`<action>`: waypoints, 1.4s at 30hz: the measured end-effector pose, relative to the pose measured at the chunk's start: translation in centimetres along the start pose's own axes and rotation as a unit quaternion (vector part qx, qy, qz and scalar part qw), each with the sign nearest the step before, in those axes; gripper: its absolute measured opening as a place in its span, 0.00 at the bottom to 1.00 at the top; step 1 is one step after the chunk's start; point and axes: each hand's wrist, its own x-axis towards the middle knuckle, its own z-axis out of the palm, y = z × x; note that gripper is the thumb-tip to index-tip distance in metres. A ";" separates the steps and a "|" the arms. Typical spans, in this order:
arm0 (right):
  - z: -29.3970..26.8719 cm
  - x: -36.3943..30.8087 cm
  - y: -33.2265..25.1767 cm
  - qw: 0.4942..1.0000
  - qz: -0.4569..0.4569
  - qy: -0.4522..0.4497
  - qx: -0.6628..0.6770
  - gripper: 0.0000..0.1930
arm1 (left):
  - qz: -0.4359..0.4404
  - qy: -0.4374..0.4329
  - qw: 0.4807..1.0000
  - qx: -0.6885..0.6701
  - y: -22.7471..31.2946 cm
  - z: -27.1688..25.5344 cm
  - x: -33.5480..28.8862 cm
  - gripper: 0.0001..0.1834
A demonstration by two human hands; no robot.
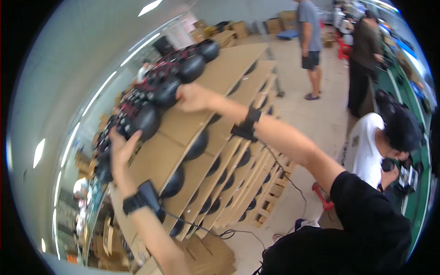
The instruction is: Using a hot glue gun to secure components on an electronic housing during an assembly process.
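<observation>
A row of round black shells (146, 121) stands on the top cardboard sheet (220, 73) of a tall stack, with dark red and black parts behind them. My right hand (195, 97) is curled against the near side of one black shell (166, 93), its fingertips partly hidden. Lower in the row, my left hand (121, 151) is spread, thumb apart from the fingers, close beside another shell. Whether that thumb touches the shell, I cannot tell. A black strap with a device (142, 197) circles my left wrist, and another black strap (247, 123) my right.
More black shells (197, 144) sit between the stacked sheets, above a wooden pallet (272, 197). A cable (229, 233) hangs between my wrists. At right, a person in white (366, 137) works at a green bench (410, 206); others stand farther back. Cardboard boxes (240, 30) line the far wall.
</observation>
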 end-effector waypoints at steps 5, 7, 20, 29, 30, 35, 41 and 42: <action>-2.0 -19.5 -2.5 0.952 -0.173 0.207 0.143 0.08 | 0.167 0.044 0.967 -0.188 8.5 -1.5 -12.1 0.31; -1.2 -32.0 -3.5 0.963 -0.001 0.135 0.235 0.14 | 0.333 -0.301 0.850 -0.277 10.1 0.3 -17.0 0.26; 21.1 -97.8 -38.4 0.244 0.877 0.391 -0.138 0.15 | -0.094 -0.858 0.497 -0.085 -21.2 40.5 -50.6 0.18; 46.7 -108.0 -73.3 -0.173 0.809 0.462 -0.319 0.20 | 0.146 -0.859 0.487 -0.061 -14.3 39.8 -61.5 0.13; 48.2 -108.8 -75.9 -0.207 0.807 0.483 -0.271 0.22 | 0.163 -0.855 0.487 -0.072 -12.2 39.4 -63.8 0.13; 50.8 -113.3 -81.6 -0.228 0.806 0.486 -0.249 0.48 | 0.500 -0.730 0.462 -0.057 -1.8 32.4 -77.4 0.24; 49.2 -117.0 -83.4 -0.128 0.856 0.459 -0.203 0.45 | 0.566 -0.684 0.460 -0.005 6.9 19.7 -94.4 0.60; 48.9 -117.1 -83.3 -0.134 0.833 0.492 -0.217 0.44 | 0.563 -0.675 0.477 0.006 7.8 18.5 -96.8 0.65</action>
